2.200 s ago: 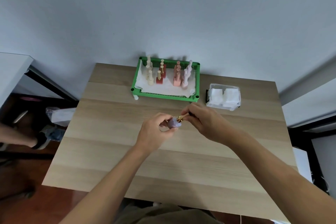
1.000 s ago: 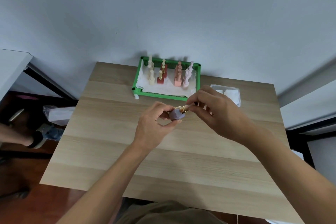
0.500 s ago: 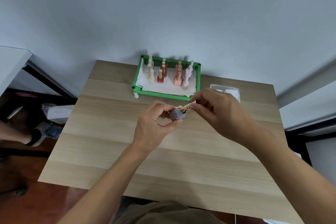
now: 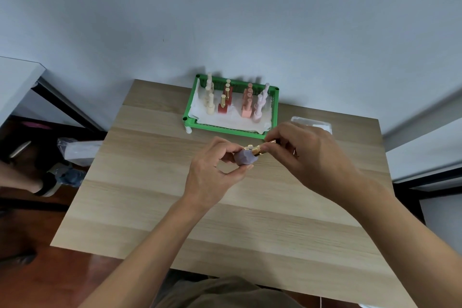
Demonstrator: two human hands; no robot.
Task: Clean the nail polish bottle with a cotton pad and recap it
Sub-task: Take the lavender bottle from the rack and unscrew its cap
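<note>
A lilac nail polish bottle (image 4: pixel 243 159) is tipped on its side above the middle of the wooden table (image 4: pixel 155 192). My left hand (image 4: pixel 215 175) grips its body between thumb and fingers. Its gold cap (image 4: pixel 260 149) points right and sits at the bottle's neck. My right hand (image 4: pixel 307 155) pinches that cap with thumb and fingertips. No cotton pad shows in either hand.
A green tray (image 4: pixel 225 130) lined with white paper stands at the table's back edge with several polish bottles in rows. A clear box of white cotton pads (image 4: pixel 312 124) sits behind my right hand, mostly hidden. A person's foot (image 4: pixel 37 182) is on the floor at left.
Both hands lifted a little toward the tray and the bottle tilted further onto its side. My right fingers shifted on the gold cap, which stays at the bottle's neck.
</note>
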